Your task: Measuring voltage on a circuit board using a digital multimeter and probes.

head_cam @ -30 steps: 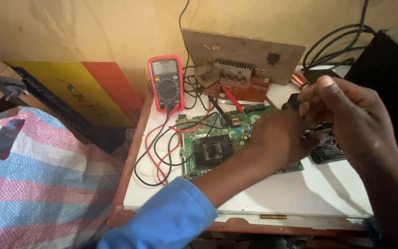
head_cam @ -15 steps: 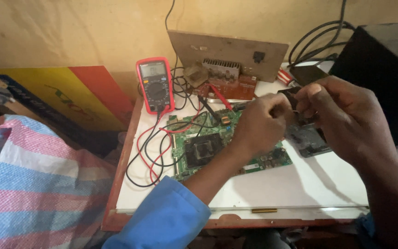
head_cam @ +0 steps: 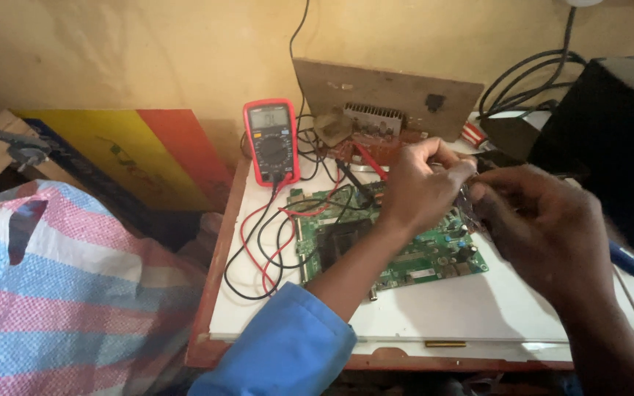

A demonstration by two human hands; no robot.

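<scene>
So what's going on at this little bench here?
A person is bent over a green circuit board lying on a white tabletop. Both hands, the left hand and the right hand, meet just above the board, pinching something small I can't make out. A red multimeter stands behind, its red and black leads looping across the table.
</scene>
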